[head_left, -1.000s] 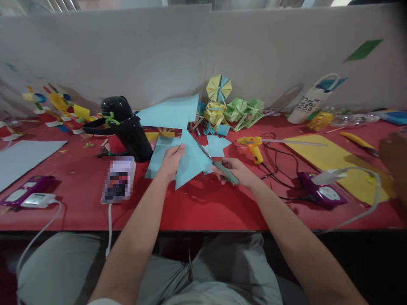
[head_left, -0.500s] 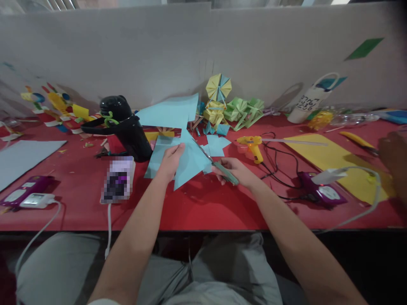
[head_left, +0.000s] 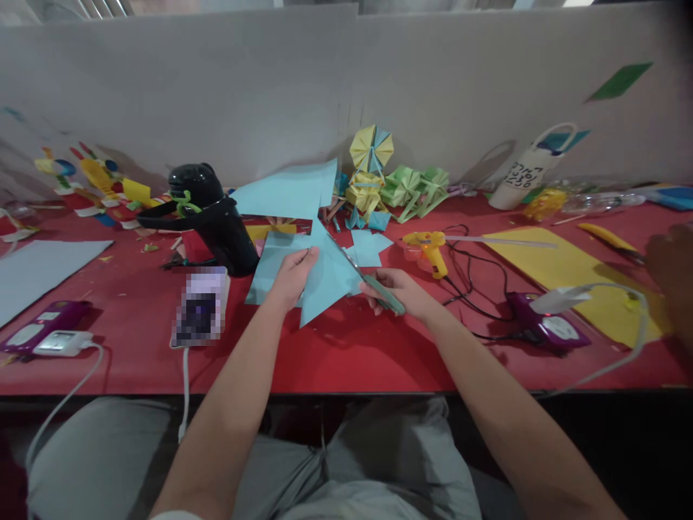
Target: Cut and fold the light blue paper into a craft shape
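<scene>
My left hand (head_left: 295,276) pinches a piece of light blue paper (head_left: 328,278) by its left side, thumb on top. In my right hand (head_left: 394,290) are scissors (head_left: 385,295) with green handles, their blades lying along the paper's right edge and pointing away to the upper left. The far tip of the held piece reaches toward a larger light blue sheet (head_left: 289,189); whether the two are joined I cannot tell. Other light blue pieces (head_left: 369,249) lie behind the scissors, and another blue sheet (head_left: 265,267) is under my left hand.
A black bottle (head_left: 221,231) and a phone (head_left: 200,307) stand left of my hands. Right are a yellow glue gun (head_left: 427,249), its cord, a purple power strip (head_left: 546,325) and yellow paper (head_left: 585,282). Folded-paper ornaments (head_left: 372,170) sit behind. Another person's hand (head_left: 671,274) is at far right.
My left hand and the held blue paper have shifted slightly to the right. My right hand with the scissors is nearly unmoved.
</scene>
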Tool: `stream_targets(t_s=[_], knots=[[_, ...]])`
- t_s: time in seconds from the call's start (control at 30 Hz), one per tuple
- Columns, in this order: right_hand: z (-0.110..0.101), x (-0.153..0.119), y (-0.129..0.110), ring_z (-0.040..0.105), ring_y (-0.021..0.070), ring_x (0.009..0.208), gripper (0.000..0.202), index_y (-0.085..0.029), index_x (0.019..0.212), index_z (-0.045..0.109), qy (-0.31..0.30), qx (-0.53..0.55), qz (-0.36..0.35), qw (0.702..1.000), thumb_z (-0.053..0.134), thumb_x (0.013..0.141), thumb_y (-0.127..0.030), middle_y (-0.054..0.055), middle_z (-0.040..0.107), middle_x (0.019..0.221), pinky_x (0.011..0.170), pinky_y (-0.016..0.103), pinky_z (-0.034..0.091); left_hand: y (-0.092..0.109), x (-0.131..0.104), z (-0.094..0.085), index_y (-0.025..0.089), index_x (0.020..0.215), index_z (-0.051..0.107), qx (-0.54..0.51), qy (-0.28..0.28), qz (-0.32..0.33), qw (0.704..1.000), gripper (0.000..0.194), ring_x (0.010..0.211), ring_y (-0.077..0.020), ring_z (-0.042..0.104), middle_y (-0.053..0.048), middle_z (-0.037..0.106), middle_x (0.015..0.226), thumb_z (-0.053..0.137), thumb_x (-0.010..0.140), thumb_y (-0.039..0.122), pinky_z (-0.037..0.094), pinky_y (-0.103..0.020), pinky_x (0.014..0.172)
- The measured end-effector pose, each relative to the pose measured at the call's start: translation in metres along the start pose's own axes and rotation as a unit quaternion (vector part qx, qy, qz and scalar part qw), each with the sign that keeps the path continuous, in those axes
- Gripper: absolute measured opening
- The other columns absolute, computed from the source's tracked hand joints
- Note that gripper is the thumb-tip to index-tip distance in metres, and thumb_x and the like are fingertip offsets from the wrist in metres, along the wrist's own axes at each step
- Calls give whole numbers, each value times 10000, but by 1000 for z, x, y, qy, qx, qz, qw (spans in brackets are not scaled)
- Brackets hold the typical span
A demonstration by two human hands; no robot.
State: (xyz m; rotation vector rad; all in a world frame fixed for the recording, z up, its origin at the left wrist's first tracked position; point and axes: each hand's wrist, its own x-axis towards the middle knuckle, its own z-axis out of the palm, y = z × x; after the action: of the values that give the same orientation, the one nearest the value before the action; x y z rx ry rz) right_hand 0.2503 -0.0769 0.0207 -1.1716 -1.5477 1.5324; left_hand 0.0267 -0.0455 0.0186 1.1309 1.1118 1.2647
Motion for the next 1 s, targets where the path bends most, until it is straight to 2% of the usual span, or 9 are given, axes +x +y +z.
stream_targets(t_s=[0.23, 0.47, 0.67, 1.0], knots=[[1, -2, -5, 585, 101, 462, 477, -177, 702, 489, 0, -11, 9, 1000, 765, 663, -564, -9, 608, 582, 437, 209, 439, -1, 1, -1, 187, 649, 584, -7, -14, 8, 1000, 346, 579, -135, 561, 15, 519, 552, 721, 723, 496, 429, -241, 517], [2, -3, -6, 582, 100, 466, 472, -174, 722, 504, 0, -26, 5, 1000, 756, 670, -570, -1, 620, 592, 411, 202, 403, 1, 0, 0, 183, 616, 567, -28, 1, -15, 999, 333, 539, -121, 536, 26, 483, 509, 736, 721, 451, 398, -224, 486], [3, -4, -9, 591, 108, 476, 486, -177, 720, 498, -9, -30, 0, 1000, 748, 666, -590, 1, 625, 590, 423, 209, 409, -1, 2, 1, 173, 623, 591, -73, -20, -22, 997, 313, 486, -91, 493, 28, 520, 537, 733, 720, 434, 380, -211, 458], [4, -5, -11, 578, 106, 464, 479, -178, 723, 508, -8, -33, -5, 999, 733, 679, -598, 3, 623, 586, 427, 221, 412, 2, -1, 0, 173, 642, 613, -48, -31, -14, 998, 366, 525, -109, 516, 23, 549, 558, 751, 667, 511, 427, -232, 519]])
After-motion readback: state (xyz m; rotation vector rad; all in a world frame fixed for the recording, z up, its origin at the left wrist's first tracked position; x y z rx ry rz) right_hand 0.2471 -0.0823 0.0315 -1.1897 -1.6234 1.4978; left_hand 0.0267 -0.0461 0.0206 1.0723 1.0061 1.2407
